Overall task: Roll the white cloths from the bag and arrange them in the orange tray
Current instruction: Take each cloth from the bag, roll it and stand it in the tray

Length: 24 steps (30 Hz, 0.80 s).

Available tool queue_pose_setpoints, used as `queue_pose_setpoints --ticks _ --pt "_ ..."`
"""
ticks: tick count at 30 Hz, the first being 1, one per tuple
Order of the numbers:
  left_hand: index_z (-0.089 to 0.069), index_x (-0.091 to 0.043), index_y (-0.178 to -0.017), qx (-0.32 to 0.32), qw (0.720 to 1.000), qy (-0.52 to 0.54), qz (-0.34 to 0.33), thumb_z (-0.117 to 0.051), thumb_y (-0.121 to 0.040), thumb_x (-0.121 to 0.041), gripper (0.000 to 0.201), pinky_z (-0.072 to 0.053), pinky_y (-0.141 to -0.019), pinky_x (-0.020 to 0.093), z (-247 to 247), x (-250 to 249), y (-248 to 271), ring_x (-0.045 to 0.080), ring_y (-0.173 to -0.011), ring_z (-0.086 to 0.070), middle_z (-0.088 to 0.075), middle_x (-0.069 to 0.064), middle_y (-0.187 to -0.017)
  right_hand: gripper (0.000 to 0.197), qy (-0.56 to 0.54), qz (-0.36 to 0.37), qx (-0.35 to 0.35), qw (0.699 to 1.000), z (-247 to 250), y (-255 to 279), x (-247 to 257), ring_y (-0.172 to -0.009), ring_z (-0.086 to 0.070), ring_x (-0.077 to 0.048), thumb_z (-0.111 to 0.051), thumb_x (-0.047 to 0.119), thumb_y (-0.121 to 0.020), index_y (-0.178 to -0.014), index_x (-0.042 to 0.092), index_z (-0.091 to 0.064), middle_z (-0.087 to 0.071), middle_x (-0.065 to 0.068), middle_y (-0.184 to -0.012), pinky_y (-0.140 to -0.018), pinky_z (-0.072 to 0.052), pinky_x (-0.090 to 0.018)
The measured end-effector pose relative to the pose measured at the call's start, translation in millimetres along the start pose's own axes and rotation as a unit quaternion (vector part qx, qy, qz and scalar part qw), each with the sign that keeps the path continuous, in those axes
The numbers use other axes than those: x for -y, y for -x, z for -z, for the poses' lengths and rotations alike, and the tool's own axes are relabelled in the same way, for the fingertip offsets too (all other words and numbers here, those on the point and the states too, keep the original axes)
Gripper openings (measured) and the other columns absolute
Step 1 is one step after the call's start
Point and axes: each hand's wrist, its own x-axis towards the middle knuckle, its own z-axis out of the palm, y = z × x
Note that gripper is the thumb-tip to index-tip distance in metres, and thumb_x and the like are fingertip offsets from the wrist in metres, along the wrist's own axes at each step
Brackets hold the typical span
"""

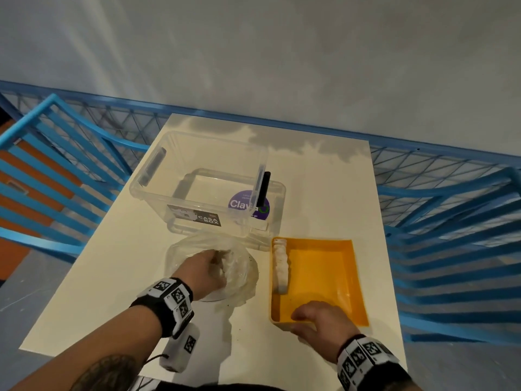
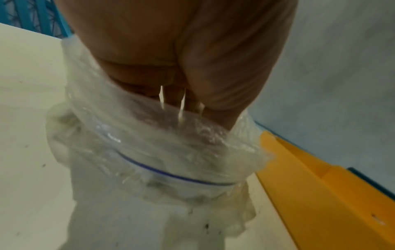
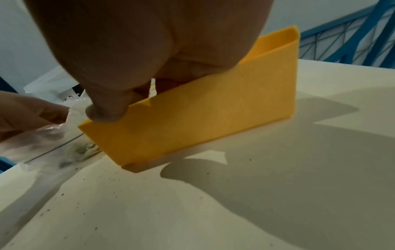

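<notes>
A clear plastic bag point(image 1: 244, 279) point(image 2: 149, 160) lies crumpled on the white table, left of the orange tray point(image 1: 353, 277) point(image 3: 203, 118). My left hand point(image 1: 220, 259) point(image 2: 181, 118) reaches into the bag's mouth. Its fingertips are hidden behind the wrinkled plastic, among white cloth point(image 1: 232, 261). One rolled white cloth point(image 1: 281, 266) lies along the tray's left wall. My right hand point(image 1: 301, 320) point(image 3: 128, 101) grips the tray's near rim, thumb point(image 3: 102, 113) outside the wall and fingers over it inside.
A clear plastic storage box point(image 1: 158, 187) with labels stands behind the bag and tray. Blue metal railings point(image 1: 451, 221) ring the table point(image 1: 112, 277) on the left, back and right. Dark specks dot the tabletop near the bag.
</notes>
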Motion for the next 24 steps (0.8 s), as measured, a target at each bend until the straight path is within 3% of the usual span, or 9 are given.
queue_pose_setpoints --ticks 4,7,9,13,18,21,24 --pt "-0.064 -0.024 -0.121 -0.011 1.000 -0.008 0.003 -0.068 -0.080 -0.022 0.041 -0.044 -0.091 0.026 -12 -3 -5 0.024 -0.108 -0.062 -0.069 0.002 -0.114 0.074 0.024 0.006 -0.008 1.000 0 -1 4 -0.113 -0.053 -0.012 -0.023 0.081 -0.070 -0.112 0.037 -0.065 -0.064 0.014 -0.117 -0.101 -0.037 -0.034" --pt "-0.069 -0.025 -0.115 -0.020 0.999 0.034 0.031 -0.071 -0.079 -0.021 0.036 -0.046 -0.091 0.027 -16 1 -6 0.024 -0.104 -0.063 -0.069 0.004 -0.113 0.047 0.040 0.001 -0.015 0.999 -2 -2 3 -0.114 -0.053 -0.013 -0.040 0.068 -0.087 -0.113 0.038 -0.065 -0.064 0.014 -0.118 -0.102 -0.036 -0.035" --pt "-0.069 -0.022 -0.113 -0.034 0.997 0.046 0.042 -0.075 -0.078 -0.028 0.036 -0.044 -0.086 0.025 -13 3 -5 0.018 -0.098 -0.060 -0.068 0.002 -0.108 0.038 0.040 0.005 -0.019 0.999 -3 -2 2 -0.113 -0.053 -0.013 -0.044 0.063 -0.090 -0.112 0.039 -0.065 -0.065 0.013 -0.117 -0.101 -0.036 -0.036" --pt "-0.067 -0.023 -0.109 -0.086 0.994 0.060 0.042 -0.081 -0.073 -0.042 0.042 -0.038 -0.079 0.023 2 5 5 0.013 -0.090 -0.055 -0.062 -0.004 -0.096 0.033 0.033 0.005 -0.024 0.999 -4 -2 2 -0.111 -0.054 -0.012 -0.045 0.059 -0.093 -0.110 0.039 -0.065 -0.065 0.014 -0.114 -0.101 -0.036 -0.035" --pt "-0.062 -0.029 -0.096 -0.108 0.987 0.113 0.033 -0.089 -0.065 -0.038 0.042 -0.042 -0.069 0.021 13 5 13 0.010 -0.080 -0.059 -0.060 -0.009 -0.089 0.030 0.007 0.004 -0.023 1.000 -5 -4 1 -0.108 -0.056 -0.010 -0.048 0.057 -0.092 -0.108 0.039 -0.066 -0.066 0.015 -0.112 -0.101 -0.037 -0.033" --pt "-0.063 -0.028 -0.078 -0.099 0.986 0.125 0.038 -0.087 -0.066 -0.038 0.029 -0.055 -0.071 0.034 15 8 12 0.016 -0.071 -0.067 -0.067 -0.006 -0.080 0.028 -0.008 0.000 -0.022 1.000 -3 -4 3 -0.107 -0.056 -0.010 -0.050 0.056 -0.091 -0.107 0.038 -0.067 -0.066 0.016 -0.111 -0.101 -0.039 -0.031" --pt "-0.065 -0.021 -0.074 -0.088 0.982 0.161 0.048 -0.082 -0.074 -0.038 0.024 -0.058 -0.070 0.037 18 11 10 0.018 -0.062 -0.071 -0.070 -0.002 -0.073 0.029 -0.011 -0.006 -0.014 1.000 -1 -2 5 -0.106 -0.056 -0.010 -0.051 0.056 -0.092 -0.107 0.038 -0.068 -0.066 0.016 -0.111 -0.100 -0.039 -0.032"
